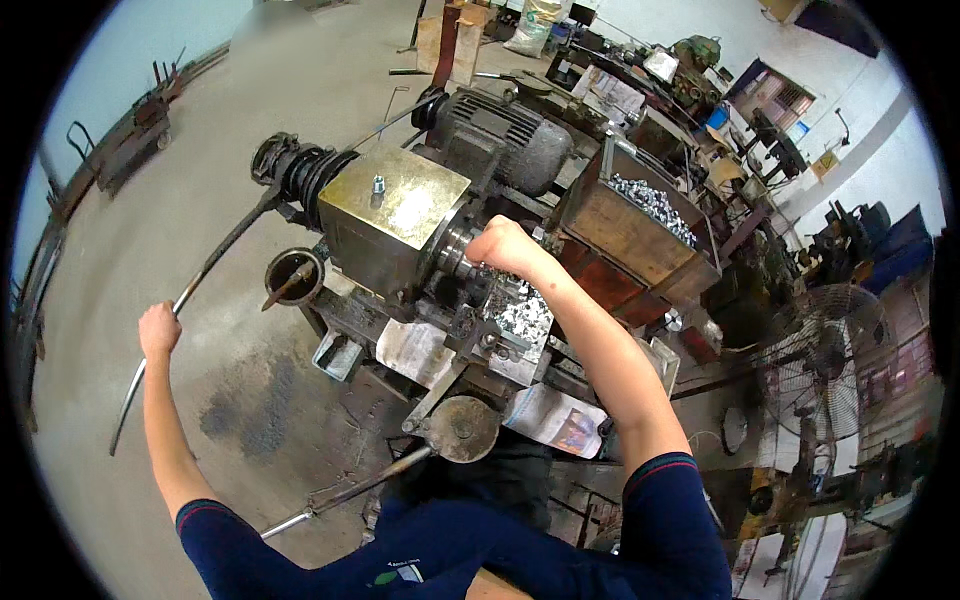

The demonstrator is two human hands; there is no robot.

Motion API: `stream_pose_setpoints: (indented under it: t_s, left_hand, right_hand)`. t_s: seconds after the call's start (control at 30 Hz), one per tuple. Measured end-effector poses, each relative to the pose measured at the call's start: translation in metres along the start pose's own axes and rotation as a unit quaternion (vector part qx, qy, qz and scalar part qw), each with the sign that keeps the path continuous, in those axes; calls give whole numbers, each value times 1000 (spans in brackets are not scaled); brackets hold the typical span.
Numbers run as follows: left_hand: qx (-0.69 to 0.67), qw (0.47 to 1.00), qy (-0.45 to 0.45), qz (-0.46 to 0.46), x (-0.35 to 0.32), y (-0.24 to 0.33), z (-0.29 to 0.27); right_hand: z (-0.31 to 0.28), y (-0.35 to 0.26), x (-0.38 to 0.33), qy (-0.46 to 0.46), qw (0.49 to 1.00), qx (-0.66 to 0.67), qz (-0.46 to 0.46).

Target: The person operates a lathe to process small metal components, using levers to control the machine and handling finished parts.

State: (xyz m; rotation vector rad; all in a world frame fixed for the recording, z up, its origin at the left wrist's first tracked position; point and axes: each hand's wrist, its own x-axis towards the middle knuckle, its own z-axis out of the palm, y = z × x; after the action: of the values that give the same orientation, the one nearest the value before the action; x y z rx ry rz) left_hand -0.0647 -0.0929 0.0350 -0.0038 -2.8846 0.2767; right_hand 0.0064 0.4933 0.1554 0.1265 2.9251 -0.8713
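My left hand [159,328] is wrapped round a long metal lever [225,247], which slants up to the black stepped collar at the left end of a lathe-like machine. At the machine's round spindle nose [455,250], my right hand [500,247] is closed with its fingers curled. Whatever those fingers hold is hidden behind the hand. Between my hands stands the machine's box-shaped metal housing [368,242]. One small shiny metal fitting [378,184] stands upright on its top. Bright metal chips [522,315] cover the bed below my right hand.
A dark motor [500,140] sits behind the housing. To the right is a rusty bin [630,235] holding many small metal parts. A round pot [293,275] with a brush-like handle hangs front left. Nearer me, a second long handle [350,493] reaches a round plate. A caged fan [825,345] stands far right.
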Motion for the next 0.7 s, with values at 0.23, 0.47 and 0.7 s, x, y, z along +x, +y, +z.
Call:
stream_pose_setpoints:
  t_s: [0.23,0.47,0.7]
  left_hand:
    - [-341,907,242,44,-32,74,-32]
    - [-451,867,-212,16,-97,207,99]
    - [-47,934,-210,286,-81,242,78]
  right_hand:
    - [-40,41,-96,211,958,-15,-193]
    - [-67,179,-246,233,960,-71,140]
    - [-36,286,-407,253,884,-143,367]
